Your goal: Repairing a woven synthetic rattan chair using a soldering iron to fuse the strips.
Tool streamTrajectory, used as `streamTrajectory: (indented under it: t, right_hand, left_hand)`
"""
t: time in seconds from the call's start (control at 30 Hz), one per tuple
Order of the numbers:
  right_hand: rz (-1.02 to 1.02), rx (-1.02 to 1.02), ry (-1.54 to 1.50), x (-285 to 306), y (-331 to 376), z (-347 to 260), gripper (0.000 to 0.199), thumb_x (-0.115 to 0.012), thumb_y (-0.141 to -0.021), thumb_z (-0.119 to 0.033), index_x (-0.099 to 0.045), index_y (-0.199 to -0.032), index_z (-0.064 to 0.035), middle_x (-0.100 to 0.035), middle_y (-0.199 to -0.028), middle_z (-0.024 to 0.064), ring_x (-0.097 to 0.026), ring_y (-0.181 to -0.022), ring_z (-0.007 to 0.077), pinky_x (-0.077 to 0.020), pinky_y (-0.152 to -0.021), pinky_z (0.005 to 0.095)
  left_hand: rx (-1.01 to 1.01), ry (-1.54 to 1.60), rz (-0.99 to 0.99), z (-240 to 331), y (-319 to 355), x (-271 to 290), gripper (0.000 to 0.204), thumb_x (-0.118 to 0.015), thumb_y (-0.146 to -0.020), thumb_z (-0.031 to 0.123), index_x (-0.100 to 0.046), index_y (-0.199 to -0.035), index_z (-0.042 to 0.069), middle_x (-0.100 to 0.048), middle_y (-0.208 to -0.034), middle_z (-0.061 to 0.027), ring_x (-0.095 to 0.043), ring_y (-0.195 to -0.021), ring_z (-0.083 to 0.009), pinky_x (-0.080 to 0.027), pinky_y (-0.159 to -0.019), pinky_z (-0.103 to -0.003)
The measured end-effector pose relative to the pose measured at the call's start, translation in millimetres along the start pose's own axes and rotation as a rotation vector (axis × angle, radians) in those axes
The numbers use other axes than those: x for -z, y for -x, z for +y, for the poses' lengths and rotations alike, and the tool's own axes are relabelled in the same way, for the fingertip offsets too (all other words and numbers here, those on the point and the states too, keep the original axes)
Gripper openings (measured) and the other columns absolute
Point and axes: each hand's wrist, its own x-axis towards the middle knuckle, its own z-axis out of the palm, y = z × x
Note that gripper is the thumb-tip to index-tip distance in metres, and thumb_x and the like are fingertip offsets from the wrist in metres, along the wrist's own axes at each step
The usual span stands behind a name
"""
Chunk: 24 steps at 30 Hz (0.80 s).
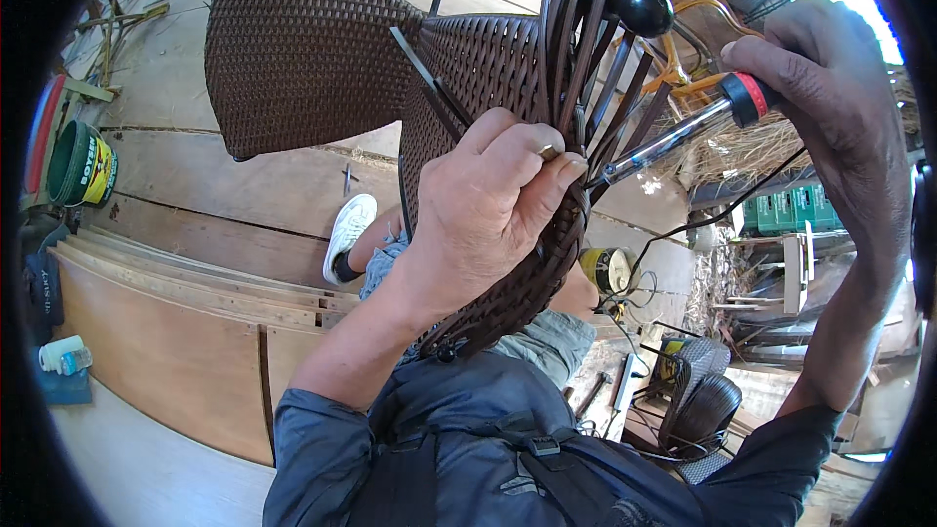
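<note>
A dark brown woven wicker chair (303, 59) stands tilted in front of me, with a dark metal frame and a round black knob (645, 11). My left hand (488, 205) is closed in a pinch at the woven edge, on a flat wicker strip whose end shows between thumb and forefinger. Several loose strips (576, 29) rise beside it. My right hand (830, 88) grips the black-and-red handle of what looks like a soldering iron (673, 144). Its metal shaft points down-left, the tip beside my left thumb at the weave. A dark cord hangs below the right hand.
At the left are a green bucket (83, 166), wooden boards (176, 342) and a small bottle (66, 357). On the right lie straw, a green crate (793, 210), a yellow-and-black can (607, 270), a hammer (592, 394) and dark woven pieces (708, 410).
</note>
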Motion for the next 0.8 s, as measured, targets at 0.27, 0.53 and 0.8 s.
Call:
streamTrajectory:
  t: [0.27, 0.53, 0.8]
  right_hand:
    - [-0.030, 0.004, -0.014, 0, 3, 4, 0.037, -0.066, -0.074, 0.001, -0.062, -0.110, -0.0086, -0.056, -0.094, 0.0103, -0.055, -0.087, 0.0259, -0.0433, -0.075, 0.0354]
    - [-0.066, 0.012, -0.023, 1, 3, 7, 0.037, -0.066, -0.074, 0.000, -0.062, -0.110, -0.0079, -0.056, -0.095, 0.0107, -0.055, -0.088, 0.0265, -0.0431, -0.076, 0.0359]
    - [-0.097, 0.026, -0.042, -2, 10, 18, 0.037, -0.066, -0.074, 0.000, -0.062, -0.110, -0.0073, -0.056, -0.096, 0.0112, -0.055, -0.089, 0.0271, -0.0428, -0.076, 0.0363]
  left_hand:
    - [0.025, -0.005, -0.004, 0, 1, 0, 0.016, -0.072, -0.079, 0.006, -0.060, -0.089, 0.006, -0.055, -0.075, -0.0091, -0.058, -0.057, -0.0265, -0.045, -0.049, -0.034]
    - [0.010, 0.009, -0.004, -1, 1, 0, 0.016, -0.072, -0.079, 0.006, -0.060, -0.090, 0.006, -0.054, -0.074, -0.0091, -0.058, -0.057, -0.0266, -0.045, -0.049, -0.035]
    - [-0.028, -0.007, 0.010, -4, 1, 0, 0.016, -0.072, -0.079, 0.006, -0.060, -0.090, 0.006, -0.055, -0.074, -0.0091, -0.058, -0.058, -0.0265, -0.045, -0.049, -0.035]
